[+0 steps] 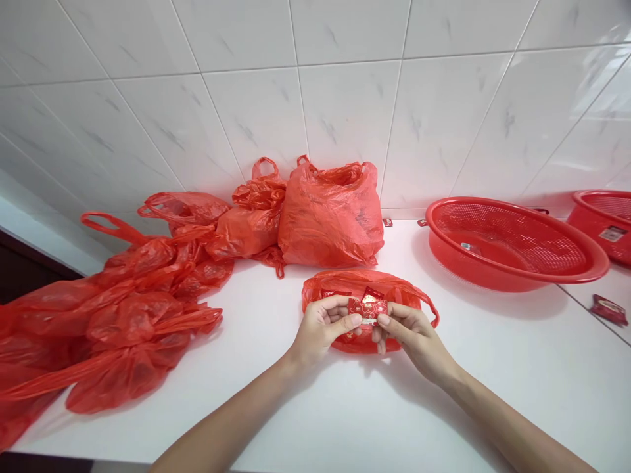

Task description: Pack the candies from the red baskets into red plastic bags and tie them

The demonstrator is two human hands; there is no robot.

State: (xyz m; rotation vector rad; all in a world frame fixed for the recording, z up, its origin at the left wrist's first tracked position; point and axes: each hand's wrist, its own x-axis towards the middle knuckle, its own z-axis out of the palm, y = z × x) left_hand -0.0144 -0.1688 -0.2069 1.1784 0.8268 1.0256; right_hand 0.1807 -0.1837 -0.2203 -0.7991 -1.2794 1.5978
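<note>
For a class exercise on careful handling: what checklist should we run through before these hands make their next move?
1. Grip: ok. The left hand and right hand both pinch the red-and-gold packet.
2. Position: ok. The packet is held over the flat red plastic bag.
3. Packet contents: cannot tell.
4. Space to the right: ok. The red plastic basket stands apart from the hands.
5. Space to the left: ok. The heap of red bags doesn't touch the hands.
6. Stray items: not ok. A loose packet lies on the counter at far right.
</note>
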